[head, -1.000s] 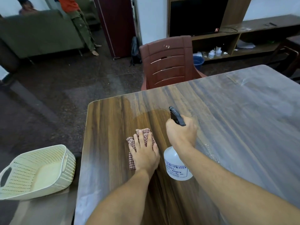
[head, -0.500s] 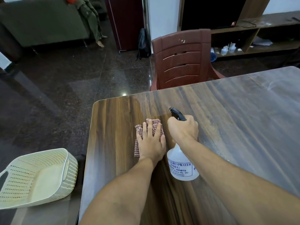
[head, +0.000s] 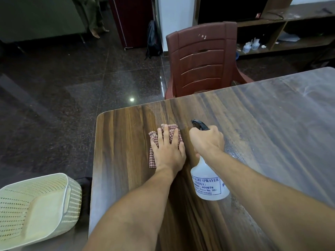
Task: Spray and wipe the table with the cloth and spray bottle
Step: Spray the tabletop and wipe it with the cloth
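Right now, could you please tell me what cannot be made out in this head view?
Head view only:
Cloth: mostly hidden under the left hand.
Spray bottle trigger: covered by the right hand.
Basket: cut off by the left edge.
Small bottles on the far shelf: too small to identify.

The glossy dark wood-grain surface [head: 123, 151] carries a red-and-white checked cloth [head: 152, 158] lying flat near its far left corner (fine spray droplets [head: 233, 155] bead farther right, where the sheen turns hazy).
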